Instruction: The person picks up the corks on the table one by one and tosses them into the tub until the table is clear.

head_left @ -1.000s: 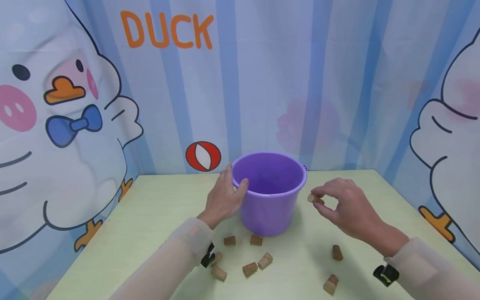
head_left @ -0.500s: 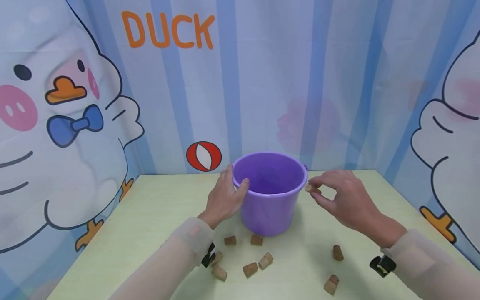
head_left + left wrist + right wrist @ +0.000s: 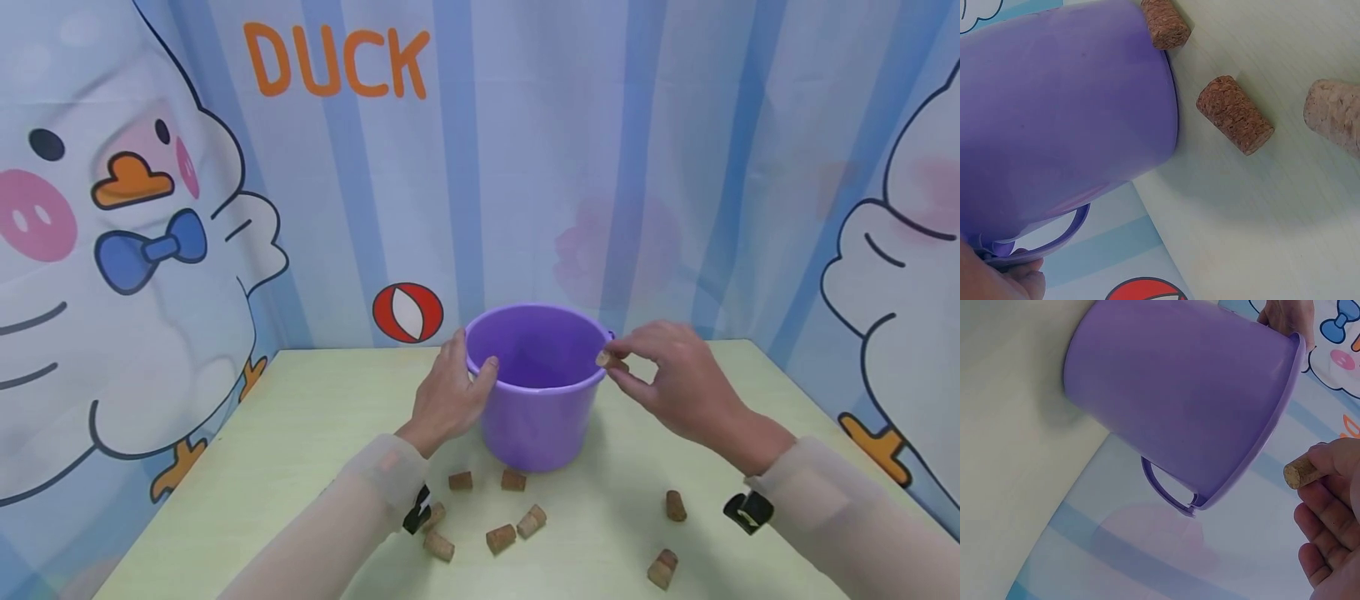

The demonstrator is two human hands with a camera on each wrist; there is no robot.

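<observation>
A purple bucket (image 3: 540,425) stands upright on the table, its opening facing up. My left hand (image 3: 447,398) grips the left side of its rim, thumb at the front edge; in the left wrist view its fingers (image 3: 1032,281) show by the bucket's handle (image 3: 1063,240). Between thumb and fingertips, my right hand (image 3: 686,383) pinches a cork (image 3: 1300,472) beside the right rim. The right wrist view has the cork apart from the bucket wall. Two dark corks, one cork (image 3: 461,481) and another cork (image 3: 513,480), lie just before the bucket's base.
More corks lie nearer on the pale table (image 3: 322,417), including a cork (image 3: 500,538) at the middle and a cork (image 3: 676,505) at right. My left sleeve (image 3: 337,517) partly covers a cork (image 3: 434,517). A duck-print curtain (image 3: 510,167) closes off the back and sides.
My right hand has moved left and up with the pinched cork, from right of the bucket to its rim. The left hand and bucket stay in place.
</observation>
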